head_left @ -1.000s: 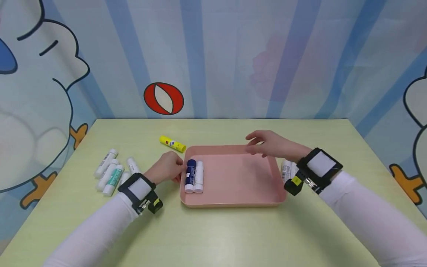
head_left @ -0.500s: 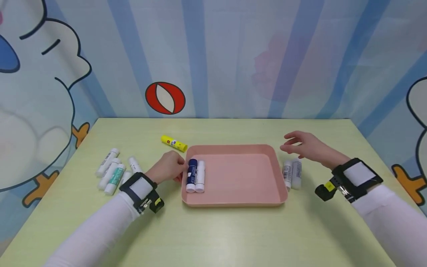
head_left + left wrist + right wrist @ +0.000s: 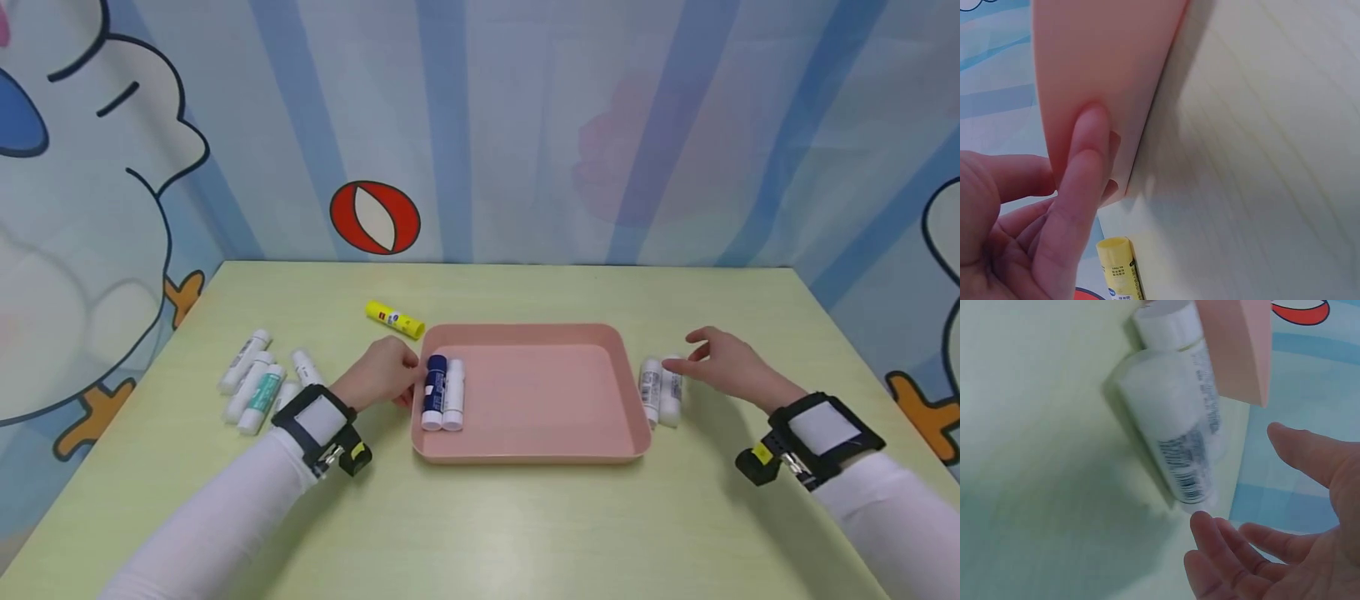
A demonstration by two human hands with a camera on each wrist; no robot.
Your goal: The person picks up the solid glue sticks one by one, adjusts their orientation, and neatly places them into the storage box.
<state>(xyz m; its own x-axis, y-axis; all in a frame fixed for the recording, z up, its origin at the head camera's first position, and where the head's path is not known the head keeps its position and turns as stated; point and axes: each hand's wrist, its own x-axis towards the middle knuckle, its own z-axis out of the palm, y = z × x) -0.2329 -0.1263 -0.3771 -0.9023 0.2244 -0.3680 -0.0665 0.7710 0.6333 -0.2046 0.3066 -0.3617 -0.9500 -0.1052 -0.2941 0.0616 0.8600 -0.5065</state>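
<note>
My left hand point(image 3: 378, 372) holds the left rim of a pink tray point(image 3: 540, 392); the left wrist view has its fingers point(image 3: 1088, 134) against the outer wall and the thumb at the rim. Inside the tray, a navy glue stick point(image 3: 434, 392) and a white glue stick point(image 3: 453, 396) lie side by side at the left. My right hand point(image 3: 727, 362) hovers with spread, loosely bent fingers at the far end of a white glue stick with a barcode point(image 3: 1175, 431). A second white glue stick point(image 3: 650, 387) lies between that one and the tray's right wall.
A yellow glue stick point(image 3: 395, 320) lies behind the tray's left corner. Left of my left hand is a loose group of several white glue sticks point(image 3: 245, 362), one with a green label point(image 3: 261, 400). A patterned cloth point(image 3: 525, 133) hangs behind the table point(image 3: 510, 533).
My right hand has moved right from above the tray's back right corner, then down toward the two glue sticks on the right. The left hand stays at the tray's rim.
</note>
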